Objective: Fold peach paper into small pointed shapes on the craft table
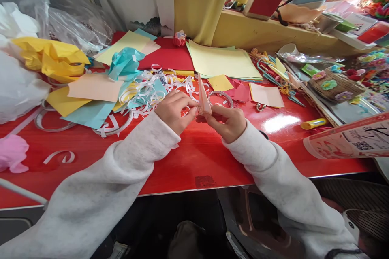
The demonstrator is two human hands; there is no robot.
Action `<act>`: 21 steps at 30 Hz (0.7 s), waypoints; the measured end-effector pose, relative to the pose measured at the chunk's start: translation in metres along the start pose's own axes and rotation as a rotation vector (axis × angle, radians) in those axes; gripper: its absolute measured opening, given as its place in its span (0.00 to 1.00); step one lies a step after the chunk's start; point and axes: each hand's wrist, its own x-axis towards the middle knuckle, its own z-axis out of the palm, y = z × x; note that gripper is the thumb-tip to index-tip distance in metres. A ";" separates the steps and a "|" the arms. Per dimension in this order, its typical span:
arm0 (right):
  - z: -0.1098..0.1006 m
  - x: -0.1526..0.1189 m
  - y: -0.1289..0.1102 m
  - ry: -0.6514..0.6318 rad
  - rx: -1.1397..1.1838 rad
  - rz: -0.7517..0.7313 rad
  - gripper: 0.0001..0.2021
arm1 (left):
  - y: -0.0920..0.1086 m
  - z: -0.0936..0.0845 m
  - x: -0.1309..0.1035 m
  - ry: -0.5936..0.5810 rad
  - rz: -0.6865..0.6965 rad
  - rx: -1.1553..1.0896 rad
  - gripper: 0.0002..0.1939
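A folded piece of pale pink paper [204, 96] stands upright between my two hands, narrowing to a point at its top. My right hand [228, 121] pinches its lower end between thumb and fingers. At the same lower end, my left hand [176, 110] has its thumb and fingertips closed against the paper's left side. The fingertips partly cover the paper's bottom. Just behind the hands lies a roll of tape [221, 93], and a yellow paper square [220, 83] rests beyond it.
Curled white paper strips [146, 89] and coloured sheets [91, 87] cover the red table's [194, 162] left side. Pale yellow sheets [223, 58] lie at the back. A glue stick [314, 124], a paper cup [346, 139] and a flower-trimmed basket [337, 85] are on the right.
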 end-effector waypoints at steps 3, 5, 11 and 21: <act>0.001 0.003 0.000 -0.027 0.223 0.100 0.11 | -0.002 0.000 0.000 0.005 -0.047 -0.018 0.04; 0.001 0.005 0.000 -0.054 0.322 0.163 0.11 | -0.003 0.000 0.001 0.006 -0.059 -0.018 0.04; -0.001 0.008 -0.001 -0.080 0.398 0.253 0.12 | -0.002 -0.002 0.001 -0.023 -0.073 0.016 0.05; -0.003 0.010 0.001 -0.106 0.422 0.299 0.12 | -0.002 -0.003 0.001 -0.014 -0.068 0.053 0.06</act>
